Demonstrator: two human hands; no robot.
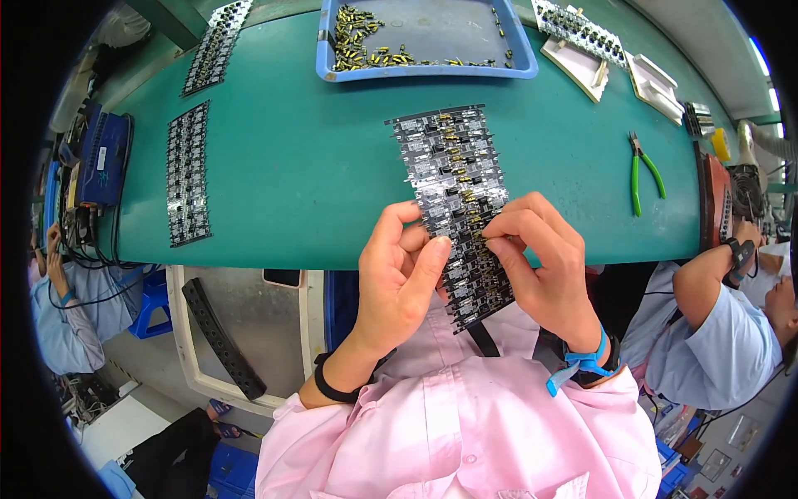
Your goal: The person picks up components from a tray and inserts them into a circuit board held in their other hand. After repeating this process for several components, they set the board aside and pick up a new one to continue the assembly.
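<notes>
Holding the circuit-board panel point(442, 187) over the bench's point(291, 166) near edge, we clamp its left rim between our left hand's point(399, 279) fingers; our right hand's point(540, 254) close together at its right side, their catch hidden. Probably light, stiff, snappable: we'd grip bare edges.

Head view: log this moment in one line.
left hand: holding circuit panel; right hand: at panel's right side; blue tray: yellow-black parts inside; green pliers: on bench
</notes>
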